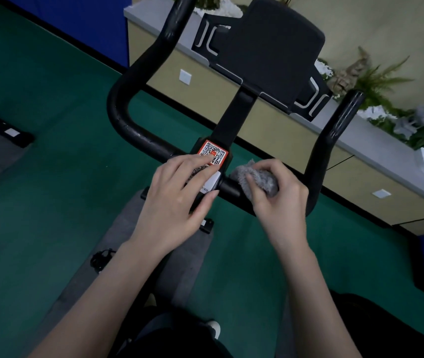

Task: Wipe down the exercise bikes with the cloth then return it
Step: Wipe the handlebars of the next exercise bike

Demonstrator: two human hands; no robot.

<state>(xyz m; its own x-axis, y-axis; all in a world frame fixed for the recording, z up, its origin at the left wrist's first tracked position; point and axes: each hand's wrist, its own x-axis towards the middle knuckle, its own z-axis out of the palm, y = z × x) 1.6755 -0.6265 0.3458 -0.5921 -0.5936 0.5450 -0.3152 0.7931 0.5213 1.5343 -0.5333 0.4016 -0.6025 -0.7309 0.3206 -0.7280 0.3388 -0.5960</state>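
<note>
Your left hand lies flat with straight fingers on the centre clamp, over the QR sticker, gripping nothing. Just right of it, your right hand curls round the grey cloth, pressing it onto the handlebar crossbar. You look mid-wipe, so next slide the cloth toward the right-hand horn. Far right, the long planter holds ferns and pale filling.

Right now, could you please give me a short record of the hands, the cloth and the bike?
right hand: grips the cloth against the handlebar
left hand: open, fingers resting on the sticker
cloth: grey, bunched, right of the sticker
handlebar: black, curved
sticker: orange-framed code at the handlebar's middle
floor: green
</note>
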